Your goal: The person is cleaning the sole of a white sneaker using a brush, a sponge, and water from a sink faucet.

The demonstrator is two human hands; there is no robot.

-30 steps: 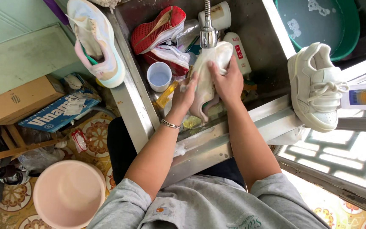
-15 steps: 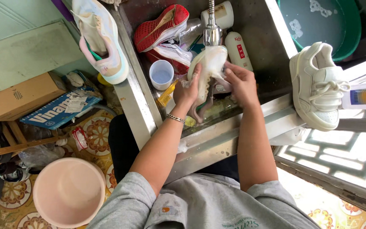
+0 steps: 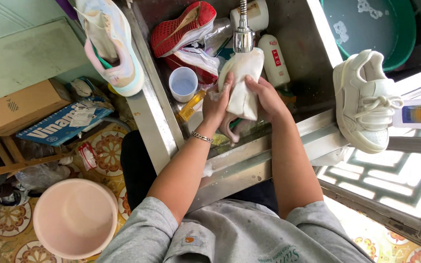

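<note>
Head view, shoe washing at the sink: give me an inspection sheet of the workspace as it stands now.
Surface: steel sink, wet and crowded.
Job's things: white cloth-like item held under the tap.
Clutter: red shoe, small cup, white bottle in the sink; white sneaker on the right rim, pastel sneaker on the left rim.
Grippers: left hand and right hand both grip the item.
Cables: nothing seen.
Surroundings: green basin, pink bucket, cardboard box, patterned floor tiles.
</note>
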